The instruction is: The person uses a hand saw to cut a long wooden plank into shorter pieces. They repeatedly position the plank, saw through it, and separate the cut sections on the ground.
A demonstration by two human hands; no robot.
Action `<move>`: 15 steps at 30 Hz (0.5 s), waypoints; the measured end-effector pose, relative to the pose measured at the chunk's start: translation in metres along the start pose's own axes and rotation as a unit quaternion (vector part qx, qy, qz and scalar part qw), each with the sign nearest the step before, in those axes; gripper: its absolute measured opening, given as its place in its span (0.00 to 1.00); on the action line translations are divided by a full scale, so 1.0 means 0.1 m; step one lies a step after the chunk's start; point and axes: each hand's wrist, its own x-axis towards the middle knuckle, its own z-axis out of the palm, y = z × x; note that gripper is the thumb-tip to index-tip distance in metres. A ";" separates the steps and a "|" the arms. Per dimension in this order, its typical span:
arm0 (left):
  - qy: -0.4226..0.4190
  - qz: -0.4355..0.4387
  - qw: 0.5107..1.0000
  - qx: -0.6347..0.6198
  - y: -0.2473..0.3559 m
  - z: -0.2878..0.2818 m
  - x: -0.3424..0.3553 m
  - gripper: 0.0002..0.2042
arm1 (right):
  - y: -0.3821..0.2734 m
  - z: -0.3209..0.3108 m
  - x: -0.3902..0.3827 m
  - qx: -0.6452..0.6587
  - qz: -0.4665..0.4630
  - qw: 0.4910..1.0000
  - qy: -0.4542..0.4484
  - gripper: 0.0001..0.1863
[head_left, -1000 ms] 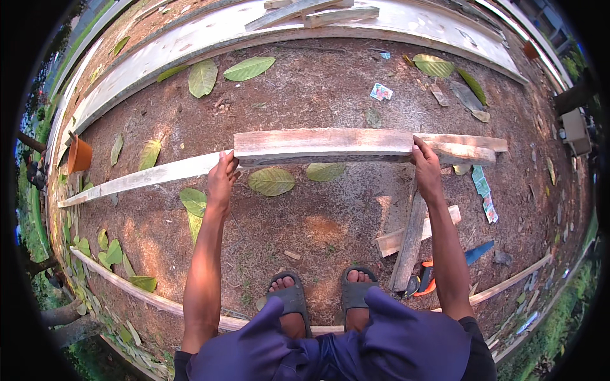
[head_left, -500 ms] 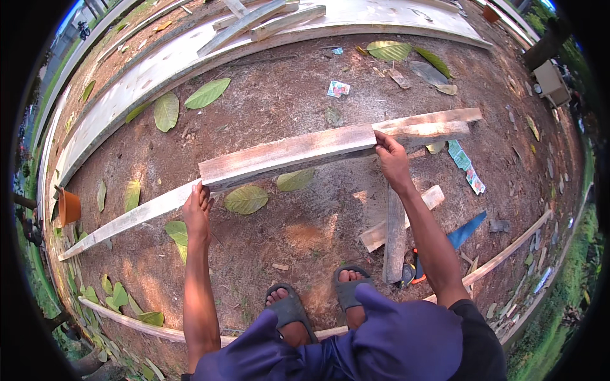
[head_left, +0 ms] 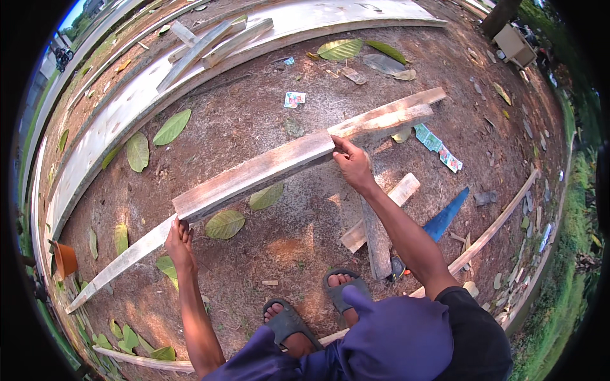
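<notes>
A short, thick timber piece [head_left: 251, 171] is gripped at both ends, my left hand [head_left: 181, 244] closed on its left end and my right hand [head_left: 352, 164] pinching its right end. Beneath or against it runs a long, pale plank [head_left: 127, 263] that tapers away to the lower left. Past my right hand, two more lengths [head_left: 397, 116] continue up to the right. Below that hand lie a short board [head_left: 408, 190] and a weathered post [head_left: 376, 254], crossed, with a blue saw blade [head_left: 445, 216] beside them; the saw's handle is mostly hidden by my right arm.
A long pale panel [head_left: 323, 14] spans the top, bearing loose timbers [head_left: 235, 44]. An orange pot [head_left: 65, 259] is at left. Leaves and paper scraps [head_left: 295, 99] litter the dirt. A tree trunk [head_left: 495, 19] and box [head_left: 515, 44] are upper right, a motorcycle rider [head_left: 63, 57] far upper left.
The view has turned, so the ground and timbers appear tilted further, left side lower. My hands still grip the piece, which now slants up to the right and sits further left in view.
</notes>
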 end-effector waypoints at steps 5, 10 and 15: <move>-0.015 0.004 0.999 0.028 0.05 -0.15 0.02 0.23 | -0.08 0.14 -0.08 -0.007 0.017 1.000 0.023 0.24; -0.020 0.020 0.999 0.041 0.08 -0.16 0.06 0.25 | 0.17 0.05 -0.03 0.054 0.013 0.993 0.100 0.21; -0.038 0.015 0.995 0.090 0.23 -0.17 0.20 0.28 | 0.18 0.02 -0.02 0.005 -0.016 0.995 0.099 0.20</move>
